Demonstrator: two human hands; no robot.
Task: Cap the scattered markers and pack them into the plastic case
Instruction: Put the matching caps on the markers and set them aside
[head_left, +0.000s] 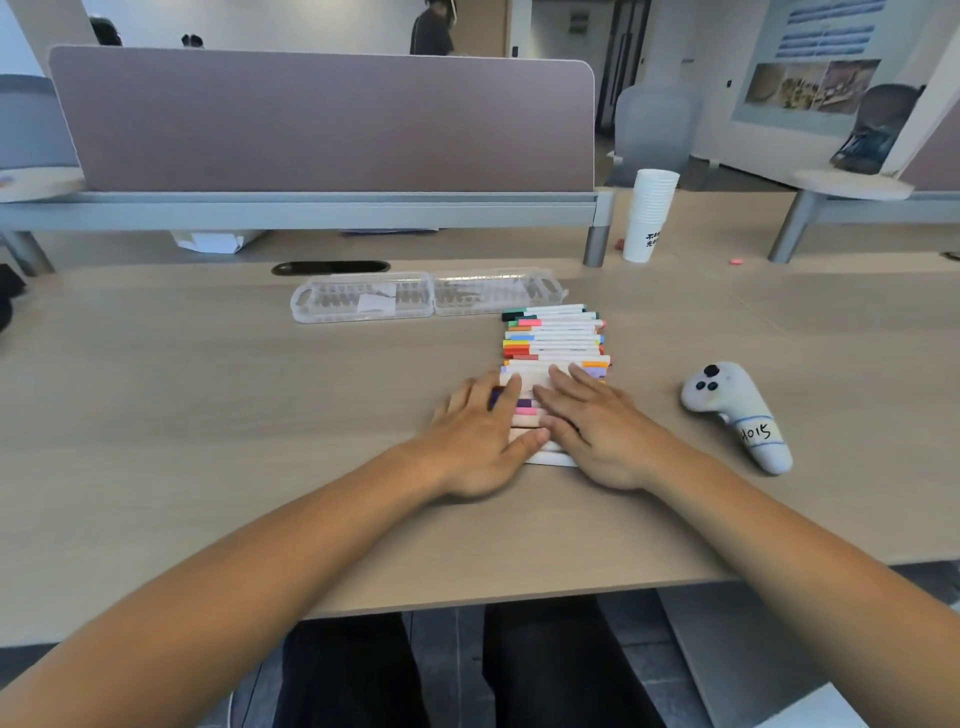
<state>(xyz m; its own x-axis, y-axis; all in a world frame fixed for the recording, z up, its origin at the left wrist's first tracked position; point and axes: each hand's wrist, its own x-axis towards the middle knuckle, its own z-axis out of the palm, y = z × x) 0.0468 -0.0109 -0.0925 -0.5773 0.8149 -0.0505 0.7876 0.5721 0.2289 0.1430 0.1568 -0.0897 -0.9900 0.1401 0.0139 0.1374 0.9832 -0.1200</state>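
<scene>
While left hand (475, 441) and right hand (600, 434) press markers (556, 340) — fingers (565, 383) straight, gripping nothing, controller (727, 400) tagged "H015"

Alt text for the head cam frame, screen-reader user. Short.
The left hand and right hand lie flat on the near end of a row of markers laid side by side on a wooden desk. An open clear plastic case lies beyond the row; a white controller sits to the right, with a stack of paper cups farther back.
</scene>
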